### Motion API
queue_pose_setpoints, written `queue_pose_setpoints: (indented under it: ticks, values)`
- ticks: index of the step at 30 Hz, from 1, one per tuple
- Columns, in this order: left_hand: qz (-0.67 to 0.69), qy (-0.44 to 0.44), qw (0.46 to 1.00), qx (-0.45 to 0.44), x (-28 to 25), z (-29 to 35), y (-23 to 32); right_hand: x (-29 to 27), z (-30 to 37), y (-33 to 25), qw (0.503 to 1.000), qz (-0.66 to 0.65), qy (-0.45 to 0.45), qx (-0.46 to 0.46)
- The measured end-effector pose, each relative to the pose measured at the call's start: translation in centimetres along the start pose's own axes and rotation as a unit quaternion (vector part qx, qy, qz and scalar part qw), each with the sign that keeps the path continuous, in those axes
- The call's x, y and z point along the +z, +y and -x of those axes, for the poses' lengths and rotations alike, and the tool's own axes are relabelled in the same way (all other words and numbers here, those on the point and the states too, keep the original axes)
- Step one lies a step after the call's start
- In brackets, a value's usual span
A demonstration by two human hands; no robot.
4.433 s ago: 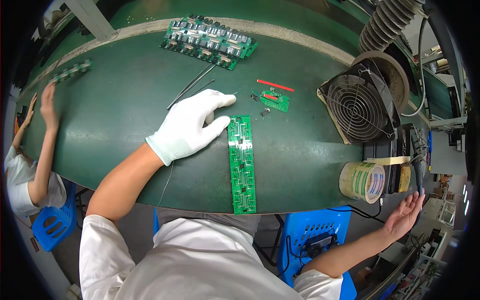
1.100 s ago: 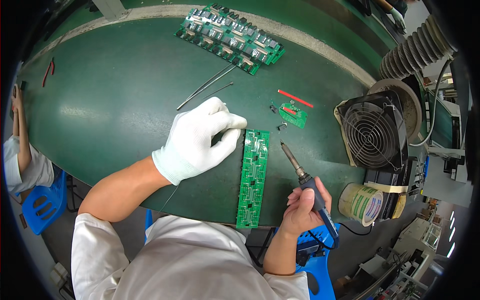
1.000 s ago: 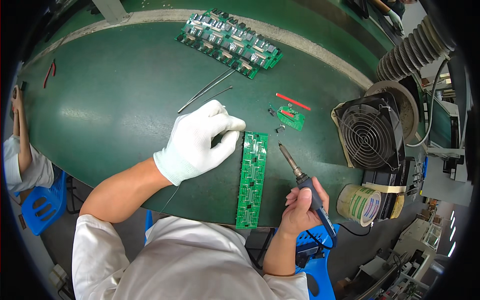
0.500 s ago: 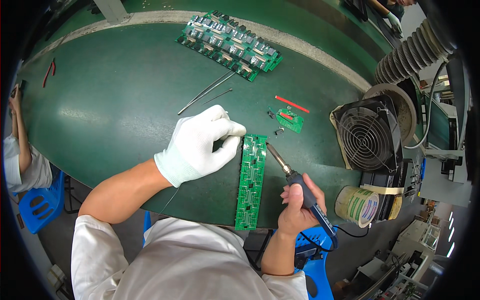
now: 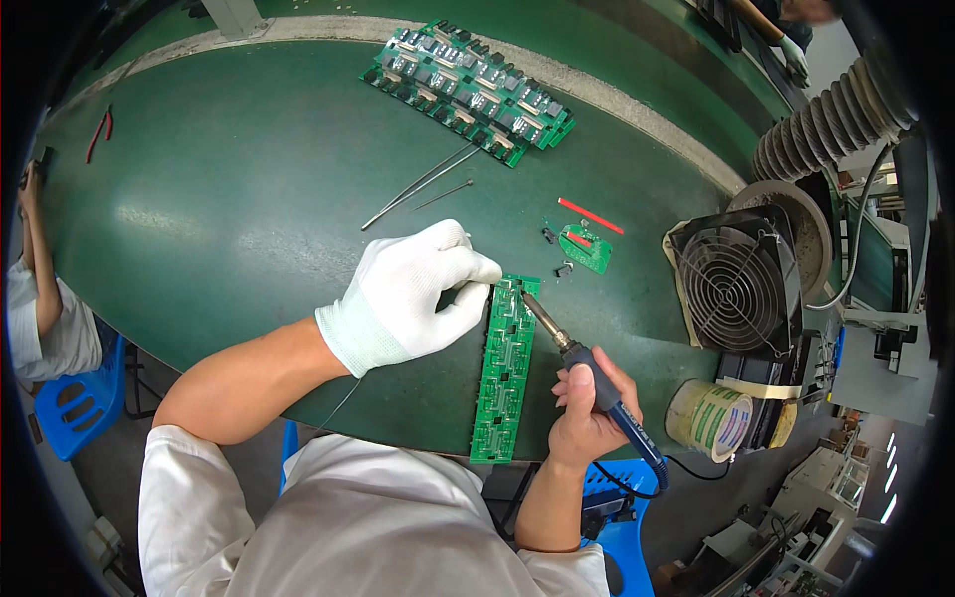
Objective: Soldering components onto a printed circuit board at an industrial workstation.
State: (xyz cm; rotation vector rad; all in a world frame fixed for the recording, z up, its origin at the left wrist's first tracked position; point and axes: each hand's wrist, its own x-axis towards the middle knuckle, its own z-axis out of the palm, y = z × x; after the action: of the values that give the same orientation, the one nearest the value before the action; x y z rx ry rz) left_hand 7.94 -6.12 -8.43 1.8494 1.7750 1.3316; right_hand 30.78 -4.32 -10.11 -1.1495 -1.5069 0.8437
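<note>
A long narrow green circuit board point(image 5: 503, 388) lies lengthwise before me, its near end at the table's front edge. My left hand point(image 5: 413, 294), in a white glove, is closed in a pinch against the board's far left corner; what sits between the fingertips is hidden. A thin wire point(image 5: 343, 403) shows below that wrist. My bare right hand point(image 5: 587, 413) grips the dark blue handle of a soldering iron point(image 5: 552, 326) from the right. The iron's tip meets the board's far end, close to the right edge.
Stacked circuit boards point(image 5: 468, 90) lie at the back, with metal tweezers point(image 5: 413, 189) before them. Right of centre are a small green board point(image 5: 587, 251) and a red strip point(image 5: 591, 216). A black fan point(image 5: 731, 284) and tape roll point(image 5: 711, 418) stand right; red-handled pliers point(image 5: 99, 134) lie far left.
The soldering iron's tip has moved left from the board's right edge onto its face. My left hand keeps its pinch at the corner. The whole view has shifted slightly.
</note>
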Motion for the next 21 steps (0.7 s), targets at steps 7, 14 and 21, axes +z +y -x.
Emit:
queue_pose_setpoints:
  ticks: [7, 14, 21]
  values:
    - [0.002, -0.002, 1.0, 0.009, 0.3, 0.1, -0.2, -0.2, 0.2, 1.0, 1.0, 0.03, -0.004, -0.01]
    - [-0.006, -0.007, 1.0, 0.01, 0.3, 0.0, -0.3, -0.3, 0.3, 1.2, 0.999, 0.039, -0.01, -0.01]
    - [-0.005, -0.011, 1.0, 0.001, 0.3, 0.0, -0.1, -0.3, 0.2, 1.0, 0.998, 0.053, -0.018, -0.034]
